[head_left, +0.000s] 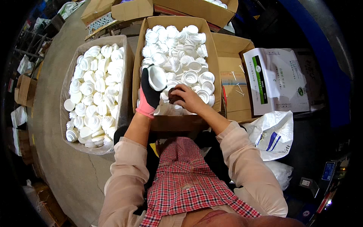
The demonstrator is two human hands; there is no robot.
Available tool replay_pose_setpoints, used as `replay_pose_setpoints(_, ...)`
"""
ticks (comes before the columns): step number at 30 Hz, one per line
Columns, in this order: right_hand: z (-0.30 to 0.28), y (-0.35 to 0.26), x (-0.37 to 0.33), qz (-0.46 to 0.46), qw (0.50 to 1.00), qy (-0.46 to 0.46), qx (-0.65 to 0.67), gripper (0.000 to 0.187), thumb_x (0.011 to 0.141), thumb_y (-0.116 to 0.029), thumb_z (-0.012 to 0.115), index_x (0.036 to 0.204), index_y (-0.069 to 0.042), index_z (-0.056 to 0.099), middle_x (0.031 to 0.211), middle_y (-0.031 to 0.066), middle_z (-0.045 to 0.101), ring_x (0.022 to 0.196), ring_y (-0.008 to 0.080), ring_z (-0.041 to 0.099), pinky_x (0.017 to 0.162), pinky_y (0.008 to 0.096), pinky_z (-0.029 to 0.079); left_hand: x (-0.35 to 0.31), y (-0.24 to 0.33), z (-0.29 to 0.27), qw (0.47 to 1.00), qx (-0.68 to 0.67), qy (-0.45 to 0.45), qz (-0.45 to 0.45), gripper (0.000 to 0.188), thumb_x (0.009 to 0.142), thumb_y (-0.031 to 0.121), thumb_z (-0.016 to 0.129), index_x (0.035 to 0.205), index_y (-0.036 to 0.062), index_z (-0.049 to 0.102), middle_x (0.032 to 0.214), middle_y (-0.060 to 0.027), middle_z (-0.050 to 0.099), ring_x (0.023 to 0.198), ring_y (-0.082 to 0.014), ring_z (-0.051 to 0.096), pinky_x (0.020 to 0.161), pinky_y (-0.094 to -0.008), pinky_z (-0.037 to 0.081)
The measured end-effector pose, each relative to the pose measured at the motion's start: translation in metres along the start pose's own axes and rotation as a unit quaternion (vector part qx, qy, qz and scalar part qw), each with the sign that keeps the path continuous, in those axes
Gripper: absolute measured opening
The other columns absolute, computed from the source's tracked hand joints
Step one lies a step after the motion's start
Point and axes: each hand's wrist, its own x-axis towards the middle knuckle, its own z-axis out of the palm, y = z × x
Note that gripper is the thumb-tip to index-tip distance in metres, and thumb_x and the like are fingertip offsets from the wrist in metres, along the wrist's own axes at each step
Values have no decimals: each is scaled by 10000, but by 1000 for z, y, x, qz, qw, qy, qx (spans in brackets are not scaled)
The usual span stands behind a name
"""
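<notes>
My left hand (150, 89), in a black glove with a pink cuff, grips a white round plastic cap (157, 78), its hollow side facing up. Beside it my right hand (185, 97) has bare skin, with fingers curled around or covered by something dark brown at the fingertips. What those fingers hold, if anything, is hidden. Both hands are over the near part of a cardboard box (174, 122) piled with white plastic caps (181, 53). To the left, a plastic-lined box (123, 109) is heaped with more white caps (96, 83).
Right of the middle box lies an open cardboard box (235, 108) with several thin white sticks inside. Next to it are a white printed carton (280, 81) and a white sack (275, 136). More cardboard boxes (132, 10) stand at the back. Concrete floor (47, 113) shows at left.
</notes>
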Motion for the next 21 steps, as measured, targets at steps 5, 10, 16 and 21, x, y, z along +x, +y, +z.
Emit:
replay_pose_setpoints(5,8,81,-14,301,928,-15,-219,546,844,-213,681,1302,8,485,1409,232,433,1308,353,430,1048,456,390,20,40,-25,995,40,-91,-11,695,680,172,873,1227,-27,493,1145,-150,645,1012,-229,647,885,-348,502)
replay_pose_setpoints(10,6,126,-34,449,845,-116,-267,281,801,-115,654,1064,-15,648,1111,214,641,1041,381,607,892,467,498,23,50,-27,829,-461,-219,-228,627,950,369,569,1426,35,333,1295,-167,589,1207,-239,556,1051,-420,394)
replay_pose_setpoints(16,-39,27,8,248,946,153,-143,211,771,-153,713,764,-36,537,1188,192,565,1139,354,524,965,409,433,11,44,-35,990,39,-132,12,836,731,273,838,1386,13,388,1259,-153,605,1149,-250,587,973,-421,462)
replay_pose_setpoints(21,-53,-11,17,51,850,135,507,190,774,-38,716,851,-51,543,1316,152,506,1224,266,487,1003,390,428,3,46,-20,953,-228,-174,-101,817,713,270,858,1344,8,409,1276,-126,585,1167,-230,576,1056,-386,404)
